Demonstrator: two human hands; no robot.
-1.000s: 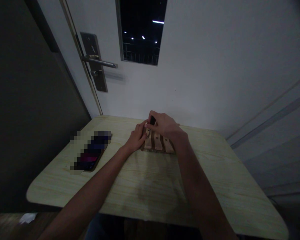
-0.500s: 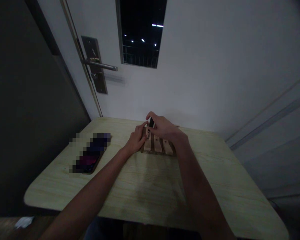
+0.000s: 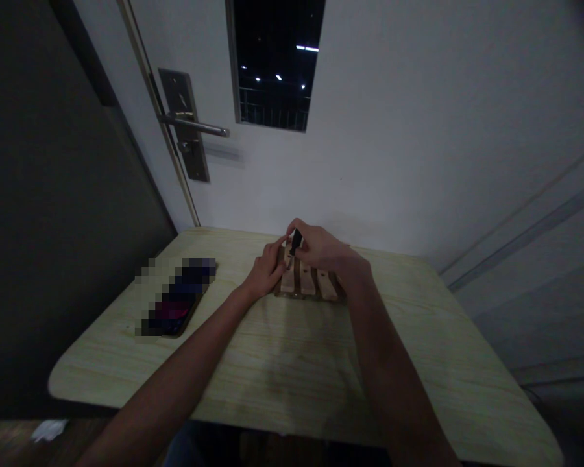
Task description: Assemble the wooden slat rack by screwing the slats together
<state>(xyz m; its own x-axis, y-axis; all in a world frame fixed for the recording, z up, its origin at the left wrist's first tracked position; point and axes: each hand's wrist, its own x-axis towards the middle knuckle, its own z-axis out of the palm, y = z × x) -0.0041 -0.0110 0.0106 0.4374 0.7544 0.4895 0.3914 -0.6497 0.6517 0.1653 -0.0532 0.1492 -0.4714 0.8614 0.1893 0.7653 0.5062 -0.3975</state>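
Observation:
In the head view, my right hand (image 3: 325,248) grips the black handle of a screwdriver (image 3: 296,240). Its thin shaft slants down to the left-hand slat of a slatted wooden piece (image 3: 307,282), where I cannot make out the tip's exact contact. Pale slats, some with a dark hole, lie side by side on a brown base. My left hand (image 3: 263,272) holds the left edge of this piece, thumb on the slat and index finger reaching toward the far end. My right hand and wrist hide part of the wooden piece's far right.
The wooden piece lies on a light wood-grain table (image 3: 282,357). To the left is a phone (image 3: 180,301), partly pixelated. Behind the table stands a white door (image 3: 370,143) with a metal handle (image 3: 197,125) and a dark window (image 3: 275,65).
The screwdriver has tilted, its handle top leaning a little to the right, so more of the shaft shows. My right hand has shifted slightly right; the left stays put.

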